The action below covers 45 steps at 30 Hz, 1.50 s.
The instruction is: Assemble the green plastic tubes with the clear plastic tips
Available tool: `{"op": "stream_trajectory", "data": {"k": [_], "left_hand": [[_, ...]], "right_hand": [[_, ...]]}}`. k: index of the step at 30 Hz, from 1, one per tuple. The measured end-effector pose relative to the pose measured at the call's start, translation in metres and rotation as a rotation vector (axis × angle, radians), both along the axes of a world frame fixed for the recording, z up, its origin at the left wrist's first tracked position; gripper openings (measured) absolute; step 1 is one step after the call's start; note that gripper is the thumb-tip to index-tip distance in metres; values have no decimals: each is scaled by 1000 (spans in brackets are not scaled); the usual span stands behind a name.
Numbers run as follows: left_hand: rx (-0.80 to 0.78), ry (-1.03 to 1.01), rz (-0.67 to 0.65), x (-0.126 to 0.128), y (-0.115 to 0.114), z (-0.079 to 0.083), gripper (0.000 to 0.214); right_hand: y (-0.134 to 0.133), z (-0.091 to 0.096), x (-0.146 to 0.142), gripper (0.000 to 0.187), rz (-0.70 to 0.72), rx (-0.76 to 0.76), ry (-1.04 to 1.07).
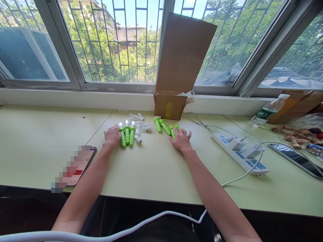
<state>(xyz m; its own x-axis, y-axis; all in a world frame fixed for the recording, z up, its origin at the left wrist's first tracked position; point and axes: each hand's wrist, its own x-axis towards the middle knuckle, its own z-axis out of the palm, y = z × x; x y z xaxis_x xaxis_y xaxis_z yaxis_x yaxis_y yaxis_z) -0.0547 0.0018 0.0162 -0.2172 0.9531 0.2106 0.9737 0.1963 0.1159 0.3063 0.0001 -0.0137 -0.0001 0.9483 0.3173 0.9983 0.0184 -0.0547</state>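
Beside a small group of ribbed green plastic tubes with clear and white tops [127, 133] is my left hand [112, 135]. Its fingers are curled in at the edge of the nearest tube, and whatever they may hold is hidden. My right hand [181, 139] lies with fingers spread over several ribbed green tubes without such tops, partly covering them. Two more green tubes [161, 125] lie just left of that hand. Between the hands, clear plastic pieces with white ends [138, 133] are scattered against the capped group.
An open cardboard box [168, 105] stands at the back by the window, its flap upright. A phone [83, 164] lies at left. On the right are a power strip [239, 153] with cables, another phone [297, 159], a water bottle [268, 111] and wooden pieces [290, 134].
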Motion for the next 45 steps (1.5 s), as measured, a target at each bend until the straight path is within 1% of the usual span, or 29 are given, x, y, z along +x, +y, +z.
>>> {"op": "stream_trajectory", "data": {"k": [6, 13, 21, 29, 34, 40, 45], "left_hand": [[-9, 25, -28, -2, 0, 0, 31], [11, 12, -35, -5, 0, 1, 36], [26, -9, -14, -6, -3, 5, 40], [66, -25, -38, -6, -4, 8, 33], [180, -35, -36, -6, -5, 11, 35], [319, -105, -27, -5, -7, 15, 37], [465, -137, -37, -7, -4, 12, 34]], "right_hand": [[1, -1, -3, 58, 16, -59, -12], [0, -2, -4, 56, 28, -49, -4], [1, -4, -4, 52, 27, -53, 0], [0, -4, -4, 51, 33, -47, 15], [-1, -4, -4, 51, 35, -42, 22], [-1, -3, -5, 50, 45, -29, 45], [-2, 1, -7, 50, 48, 11, 44]]}}
